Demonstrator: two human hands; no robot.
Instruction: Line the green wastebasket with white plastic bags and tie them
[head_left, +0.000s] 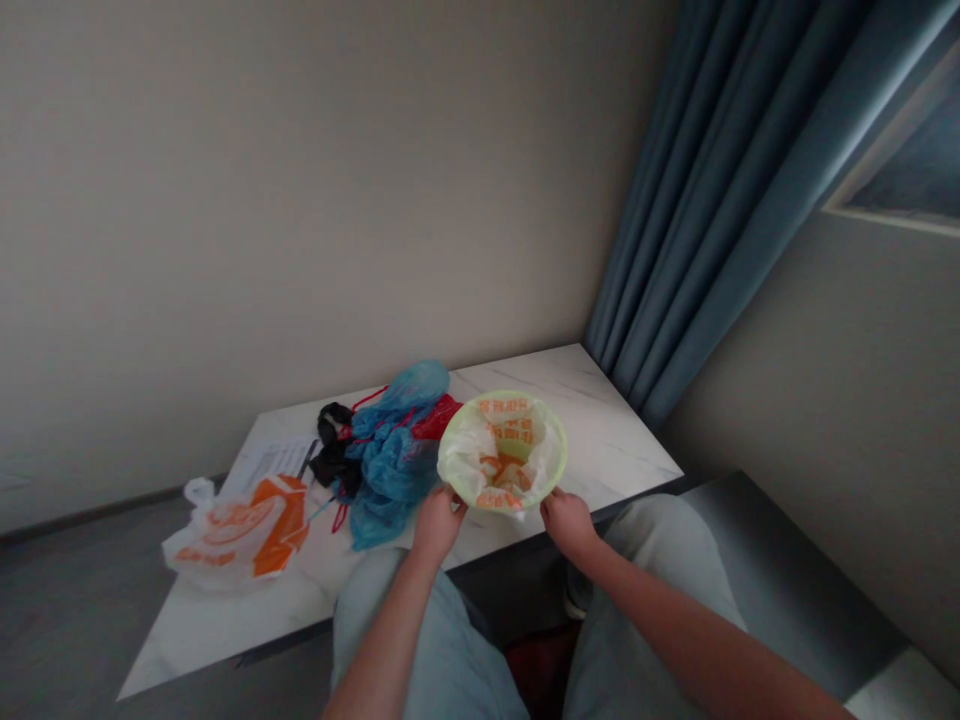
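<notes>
A round light-green bin (564,455) stands in front of me at the table's near edge. Lining it is a white plastic bag (461,460) with orange print, folded over much of the rim. My left hand (436,522) is closed at the near left side of the rim. On the near right side, my right hand (568,520) is closed on the bag's edge below the rim. The fingertips of both hands are partly hidden under the bin. Just left of the bin lies a heap of blue plastic bags (397,470) with red drawstrings.
A white marbled table (600,400) meets the wall behind. Black bags (335,465), a red bag (436,418), a printed sheet (270,460) and a white-and-orange bag (240,535) lie on its left part. A blue curtain (697,210) hangs at the right.
</notes>
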